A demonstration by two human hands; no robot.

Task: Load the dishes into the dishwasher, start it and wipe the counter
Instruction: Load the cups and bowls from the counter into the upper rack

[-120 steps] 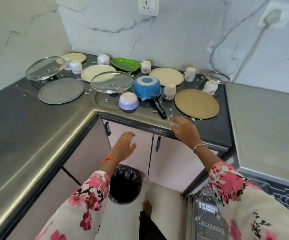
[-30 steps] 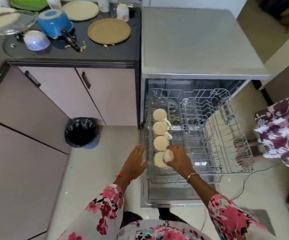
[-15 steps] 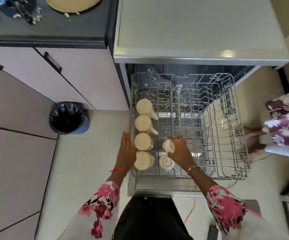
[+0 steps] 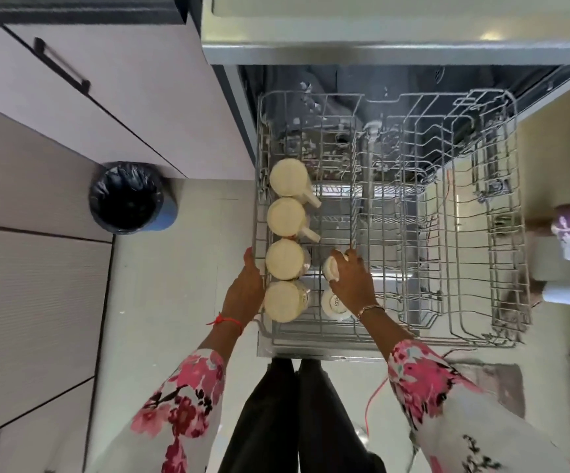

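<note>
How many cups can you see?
6. Far cup, second cup, third cup and near cup line the rack's left side, upside down; the fifth cup sits right of the near cup; the right hand holds the sixth cup beyond it. None seem hidden.

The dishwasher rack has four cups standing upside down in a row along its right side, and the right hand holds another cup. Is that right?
Not quite: the head view shows the row of four upside-down cups along the left side of the rack, next to the left hand. The right hand does hold another cup.
</note>
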